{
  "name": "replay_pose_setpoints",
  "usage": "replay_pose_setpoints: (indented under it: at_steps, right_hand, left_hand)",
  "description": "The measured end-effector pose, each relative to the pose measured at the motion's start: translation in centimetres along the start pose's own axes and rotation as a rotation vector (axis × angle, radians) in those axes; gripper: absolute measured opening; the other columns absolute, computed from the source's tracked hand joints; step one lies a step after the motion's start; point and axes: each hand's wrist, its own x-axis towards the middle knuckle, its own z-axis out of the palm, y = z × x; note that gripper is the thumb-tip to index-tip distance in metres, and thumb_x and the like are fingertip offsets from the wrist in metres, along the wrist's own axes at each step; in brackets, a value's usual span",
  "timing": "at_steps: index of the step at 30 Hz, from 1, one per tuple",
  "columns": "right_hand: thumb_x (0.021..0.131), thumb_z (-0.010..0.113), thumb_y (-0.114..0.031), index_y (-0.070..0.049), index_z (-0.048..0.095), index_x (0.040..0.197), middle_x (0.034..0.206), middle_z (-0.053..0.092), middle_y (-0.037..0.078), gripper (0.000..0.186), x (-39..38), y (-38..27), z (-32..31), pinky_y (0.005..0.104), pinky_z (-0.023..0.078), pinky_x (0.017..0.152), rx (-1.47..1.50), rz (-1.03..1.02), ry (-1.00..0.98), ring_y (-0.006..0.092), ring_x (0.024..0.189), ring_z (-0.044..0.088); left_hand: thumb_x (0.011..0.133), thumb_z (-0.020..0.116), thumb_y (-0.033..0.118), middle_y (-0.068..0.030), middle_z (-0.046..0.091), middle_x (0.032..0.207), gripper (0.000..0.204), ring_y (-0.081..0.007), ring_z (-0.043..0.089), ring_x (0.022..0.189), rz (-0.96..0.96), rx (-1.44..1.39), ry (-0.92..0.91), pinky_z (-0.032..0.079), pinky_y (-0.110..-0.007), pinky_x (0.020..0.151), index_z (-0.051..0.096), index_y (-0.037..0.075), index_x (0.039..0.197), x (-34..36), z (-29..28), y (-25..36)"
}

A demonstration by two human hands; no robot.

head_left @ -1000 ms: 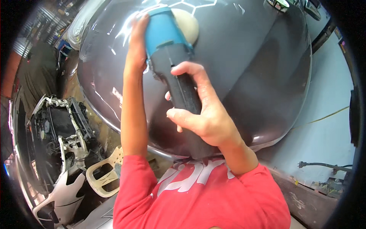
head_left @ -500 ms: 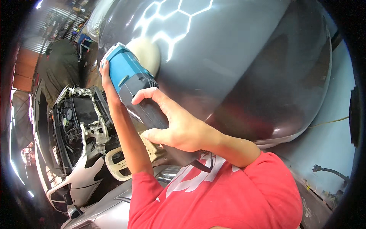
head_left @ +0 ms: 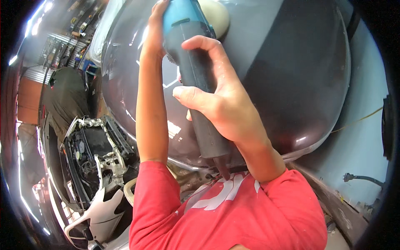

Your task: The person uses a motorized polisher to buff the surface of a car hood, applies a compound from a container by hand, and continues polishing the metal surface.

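Observation:
A teal and black electric polisher (head_left: 180,12) reaches from near my chest to the top edge of the picture. Its round cream foam pad (head_left: 217,17) lies against a glossy dark car panel (head_left: 291,79), though part of it is cut off above. My right hand (head_left: 223,93) is closed round the black handle, with thumb and index finger showing on its upper side. Against the left side of the teal head rests my left hand (head_left: 156,29), gripping the tool there; its fingertips are partly hidden or out of view.
On the left stands a car (head_left: 93,162) with its engine bay exposed. Behind it, a dark cover (head_left: 66,96) drapes a large shape. A cable with a plug (head_left: 350,178) hangs by the light blue wall (head_left: 366,137) on the right.
Both hands have carried the polisher forward and to the right over the panel. The tool now points more straight ahead, and my arms are stretched farther.

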Motion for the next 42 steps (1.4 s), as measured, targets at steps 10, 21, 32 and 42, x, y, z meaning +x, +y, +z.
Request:
replay_pose_setpoints:
  at_steps: [10,21,32,42]
  right_hand:
    - [0.083,0.066,-0.002,-0.014,0.044,0.133,0.115,0.050,0.007,0.056,-3.2,3.8,2.6,0.0282,0.046,0.089,-0.027,0.091,-0.223,0.0150,0.100,0.053]
    - [0.078,0.068,-0.009,-0.013,0.048,0.129,0.110,0.056,0.013,0.055,-3.0,11.6,9.8,0.0346,0.050,0.087,0.001,0.196,-0.594,0.0213,0.100,0.059]
    - [0.078,0.071,-0.007,-0.008,0.053,0.123,0.092,0.061,0.009,0.049,9.0,7.0,6.0,0.0332,0.053,0.067,-0.018,0.169,-0.447,0.0169,0.077,0.063]
    - [0.081,0.067,-0.001,-0.010,0.047,0.125,0.087,0.059,0.009,0.049,11.4,5.0,4.8,0.0334,0.053,0.065,-0.114,0.054,-0.231,0.0161,0.076,0.062]
  left_hand:
    - [0.093,0.053,0.060,-0.0242,0.066,0.117,0.075,-0.0369,0.071,0.096,0.054,-0.102,0.055,0.059,-0.052,0.086,0.052,-0.001,0.137,-3.2,-10.8,-3.7]
    - [0.100,0.041,0.051,-0.0203,0.062,0.128,0.061,-0.0377,0.067,0.107,0.127,0.132,0.502,0.056,-0.053,0.092,0.048,0.008,0.144,-15.4,-24.8,-6.1]
    - [0.096,0.050,0.057,-0.0179,0.068,0.114,0.061,-0.0329,0.071,0.094,0.068,0.025,0.311,0.058,-0.048,0.086,0.058,0.007,0.130,0.5,-19.2,-1.7]
    - [0.096,0.052,0.053,-0.0175,0.068,0.113,0.059,-0.0325,0.070,0.094,0.034,-0.027,0.233,0.058,-0.047,0.085,0.057,0.006,0.131,7.7,-14.2,0.2]
